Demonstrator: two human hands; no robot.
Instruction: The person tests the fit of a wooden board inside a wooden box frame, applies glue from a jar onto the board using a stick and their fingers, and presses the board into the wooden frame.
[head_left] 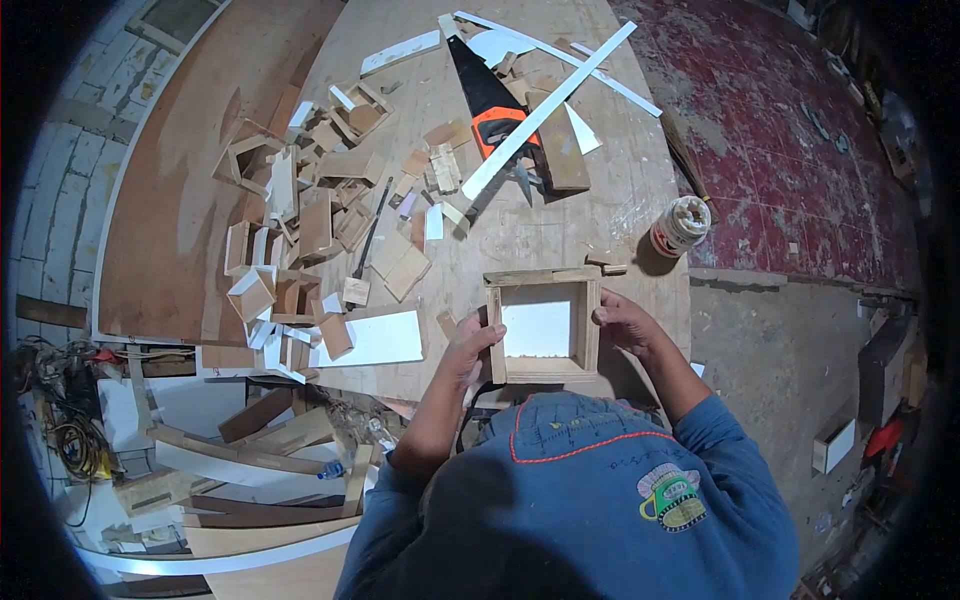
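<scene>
A small open wooden box point(592, 340) with a white bottom sits at the table's near edge, close to my body. My left hand point(472, 345) grips its left wall, the thumb laid over the rim. On the opposite side my right hand point(622, 322) holds the right wall near the far corner, fingers partly hidden behind it. Just beyond the box's far right corner lie small wood scraps point(606, 262). A jar point(680, 226) with a label and a messy top stands farther right, near the table's edge.
Wooden offcuts and small box pieces point(318, 225) crowd the table's left half. A handsaw point(485, 95) with an orange and black handle lies at the back, under a long white strip point(550, 110). Boards and scraps point(270, 450) fill the floor at lower left.
</scene>
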